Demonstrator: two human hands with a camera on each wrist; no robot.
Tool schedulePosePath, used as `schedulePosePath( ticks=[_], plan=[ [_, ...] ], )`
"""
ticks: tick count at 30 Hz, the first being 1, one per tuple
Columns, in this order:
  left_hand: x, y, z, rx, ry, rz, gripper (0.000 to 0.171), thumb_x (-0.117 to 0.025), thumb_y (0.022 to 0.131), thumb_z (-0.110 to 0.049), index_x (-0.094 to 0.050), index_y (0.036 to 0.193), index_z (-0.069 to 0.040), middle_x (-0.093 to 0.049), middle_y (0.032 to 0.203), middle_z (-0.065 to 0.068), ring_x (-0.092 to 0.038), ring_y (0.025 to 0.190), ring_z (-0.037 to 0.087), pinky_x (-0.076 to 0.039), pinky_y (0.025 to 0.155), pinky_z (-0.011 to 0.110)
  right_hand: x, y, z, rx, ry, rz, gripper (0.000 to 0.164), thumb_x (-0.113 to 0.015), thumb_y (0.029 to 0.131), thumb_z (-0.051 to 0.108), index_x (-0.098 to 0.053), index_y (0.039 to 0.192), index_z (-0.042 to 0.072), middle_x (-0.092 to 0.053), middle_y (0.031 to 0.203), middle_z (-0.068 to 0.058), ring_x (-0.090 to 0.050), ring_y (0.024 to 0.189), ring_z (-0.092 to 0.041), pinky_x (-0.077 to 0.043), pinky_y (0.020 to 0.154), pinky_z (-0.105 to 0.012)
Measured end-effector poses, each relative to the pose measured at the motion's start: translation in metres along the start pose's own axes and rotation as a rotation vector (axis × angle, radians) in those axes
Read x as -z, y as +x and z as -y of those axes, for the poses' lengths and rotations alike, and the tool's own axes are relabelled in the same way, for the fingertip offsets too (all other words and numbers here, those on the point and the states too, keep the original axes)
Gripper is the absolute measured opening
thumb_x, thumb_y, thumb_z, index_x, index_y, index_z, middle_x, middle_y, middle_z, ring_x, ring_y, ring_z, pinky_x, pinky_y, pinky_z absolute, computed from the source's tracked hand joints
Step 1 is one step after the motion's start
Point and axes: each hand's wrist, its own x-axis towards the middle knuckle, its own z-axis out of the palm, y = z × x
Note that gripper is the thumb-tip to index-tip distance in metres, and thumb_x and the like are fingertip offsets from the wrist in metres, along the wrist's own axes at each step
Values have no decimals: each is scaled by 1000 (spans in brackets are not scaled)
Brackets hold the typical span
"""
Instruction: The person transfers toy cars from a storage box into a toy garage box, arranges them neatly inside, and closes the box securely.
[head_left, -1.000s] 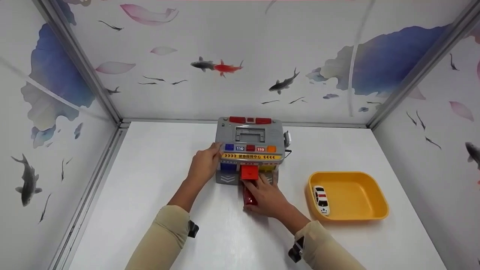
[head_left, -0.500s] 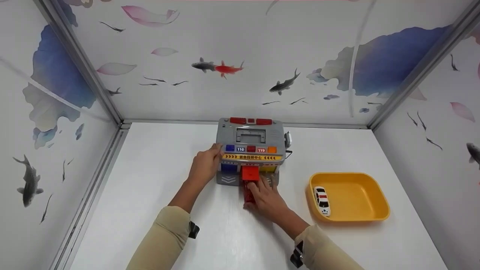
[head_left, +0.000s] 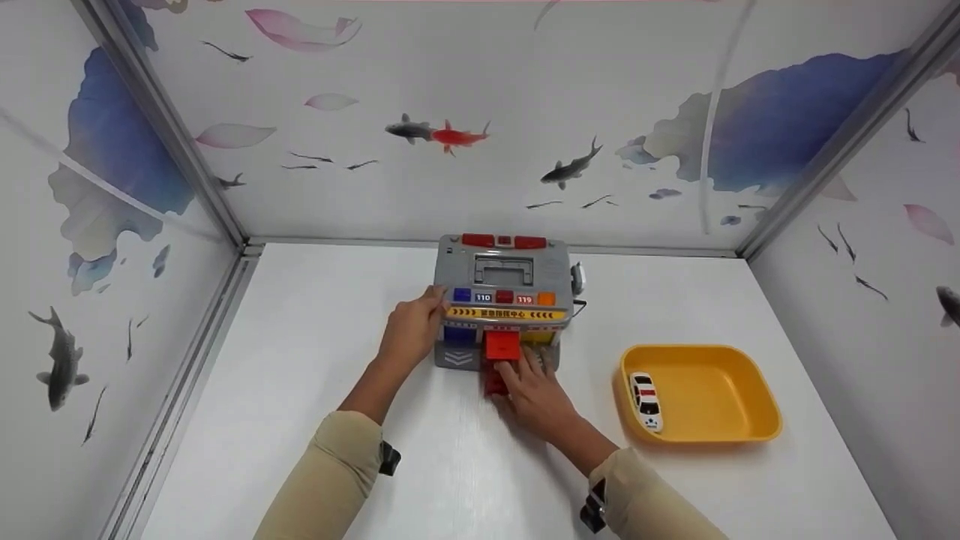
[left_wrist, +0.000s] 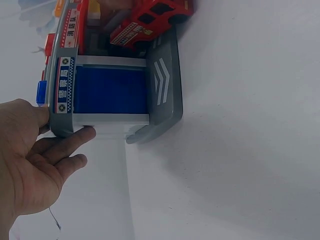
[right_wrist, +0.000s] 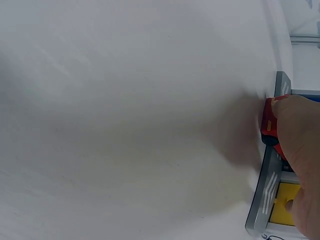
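Red toy fire truck (left_wrist: 152, 26), pinched in the right hand (head_left: 536, 394)'s grip, lies near-to-far, its far end under the raised red door (head_left: 502, 345) of the toy station (head_left: 502, 314) (left hand (head_left: 409, 326) pinching its left roof edge).

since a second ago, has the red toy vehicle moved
Yes, the red toy vehicle has moved away from the person, farther into the gray toy station.

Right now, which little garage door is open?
The red middle door: it sticks out above the red vehicle; the blue door and yellow door are shut.
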Motion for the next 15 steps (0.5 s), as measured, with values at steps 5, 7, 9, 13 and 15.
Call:
schedulePosePath(
  ticks=[5, 7, 9, 13, 15],
  plan=[
    [0, 0, 0, 3, -14, 4, 47, -56, 118, -34, -60, 160, -15, -56, 164, 14, -58, 152, 33, -51, 125, 49, -1, 1, -2, 26, -29, -70, 48, -68, 111, 35, -44, 148, 16, -47, 166, -27, -41, 159, -49, -40, 129, -72],
    [0, 0, 0, 1, -22, 1, 46, -56, 118, -34, -60, 160, -15, -56, 164, 14, -59, 151, 33, -51, 125, 50, -1, 2, -2, 21, -35, -66, 44, -65, 113, 31, -44, 148, 14, -46, 166, -29, -40, 159, -51, -40, 129, -71],
    [1, -1, 0, 1, -29, -2, 46, -56, 118, -34, -60, 160, -16, -56, 164, 14, -59, 151, 33, -51, 125, 50, -2, 2, -2, 15, -38, -52, 40, -63, 114, 28, -44, 147, 13, -45, 166, -31, -39, 159, -52, -40, 129, -70],
    [1, -2, 1, -2, -34, -6, 46, -56, 118, -34, -60, 160, -16, -56, 164, 14, -58, 152, 32, -51, 125, 50, -3, 2, -2, 9, -38, -50, 39, -59, 116, 27, -44, 147, 12, -44, 168, -29, -37, 160, -52, -40, 130, -70],
    [1, -1, 1, -10, -31, -10, 46, -56, 118, -34, -61, 160, -15, -56, 164, 14, -59, 151, 33, -51, 125, 50, -5, 2, -3, 13, -53, -81, 38, -58, 116, 26, -43, 148, 12, -44, 169, -27, -39, 159, -51, -42, 128, -70]
  ],
)
